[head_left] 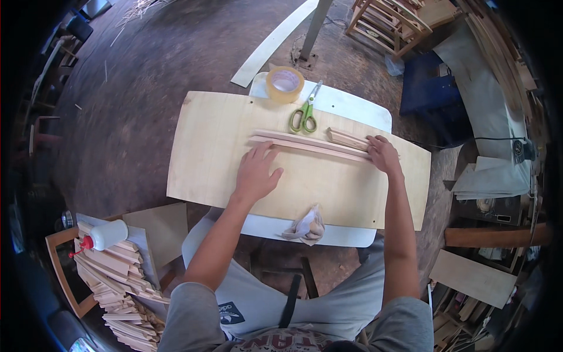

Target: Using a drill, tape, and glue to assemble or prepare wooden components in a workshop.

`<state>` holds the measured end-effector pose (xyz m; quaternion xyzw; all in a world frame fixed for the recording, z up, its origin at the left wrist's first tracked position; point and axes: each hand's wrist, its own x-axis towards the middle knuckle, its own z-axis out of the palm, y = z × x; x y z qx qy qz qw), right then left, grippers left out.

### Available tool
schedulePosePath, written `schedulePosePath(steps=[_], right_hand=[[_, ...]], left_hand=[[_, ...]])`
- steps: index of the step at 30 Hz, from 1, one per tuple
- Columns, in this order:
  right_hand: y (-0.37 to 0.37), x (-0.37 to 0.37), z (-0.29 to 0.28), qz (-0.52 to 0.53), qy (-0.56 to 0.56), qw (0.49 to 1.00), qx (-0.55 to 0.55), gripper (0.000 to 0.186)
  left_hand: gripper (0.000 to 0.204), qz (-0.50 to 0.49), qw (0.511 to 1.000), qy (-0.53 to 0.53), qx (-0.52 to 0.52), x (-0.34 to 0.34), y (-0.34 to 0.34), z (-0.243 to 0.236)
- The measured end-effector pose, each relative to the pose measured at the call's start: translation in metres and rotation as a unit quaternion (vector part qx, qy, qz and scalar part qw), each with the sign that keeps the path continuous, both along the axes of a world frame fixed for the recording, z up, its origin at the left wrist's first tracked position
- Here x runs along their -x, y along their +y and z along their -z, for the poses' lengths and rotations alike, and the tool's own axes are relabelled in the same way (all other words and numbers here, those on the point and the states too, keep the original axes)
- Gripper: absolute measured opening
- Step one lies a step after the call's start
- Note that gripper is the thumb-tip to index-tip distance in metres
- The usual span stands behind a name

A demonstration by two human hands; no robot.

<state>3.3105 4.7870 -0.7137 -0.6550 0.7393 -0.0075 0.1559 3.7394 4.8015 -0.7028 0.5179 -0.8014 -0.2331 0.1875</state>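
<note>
Two long thin wooden strips (311, 146) lie side by side across a pale plywood board (217, 176). My left hand (256, 172) is open, its fingertips at the left end of the strips and its thumb apart. At the other end, my right hand (384, 155) closes over the right ends of the wooden strips, its fingers bent and partly hidden. A few short wooden pieces (346, 138) lie just behind the long strips, against the right fingers. Green-handled scissors (304, 115) and a roll of clear tape (284, 84) rest farther back.
Under the board is a white tabletop (363, 111), with a crumpled cloth (308, 226) at its near edge. At lower left, a white bottle with a red cap (109, 234) lies on stacked wood strips (117, 281). A metal post (314, 35) rises behind the table.
</note>
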Motion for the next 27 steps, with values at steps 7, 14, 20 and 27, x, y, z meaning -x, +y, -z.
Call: schedulePosePath(steps=[7,14,20,27], right_hand=[[-0.014,-0.108,-0.011,0.032,-0.171,0.968,0.182,0.033],[-0.015,-0.201,-0.018,-0.112,-0.134,0.965,0.193,0.041],[-0.001,-0.202,-0.003,-0.147,-0.004,0.966,0.212,0.046],[0.007,-0.195,-0.009,-0.143,0.035,0.964,0.22,0.044]], left_hand=[[0.048,0.012,0.998,0.053,-0.033,-0.016,-0.003,0.006],[0.045,0.006,0.995,0.074,-0.063,-0.022,-0.003,0.003],[0.047,0.016,0.996,0.082,-0.043,-0.026,-0.003,0.012],[0.048,0.008,0.995,0.048,-0.088,-0.036,0.0,0.012]])
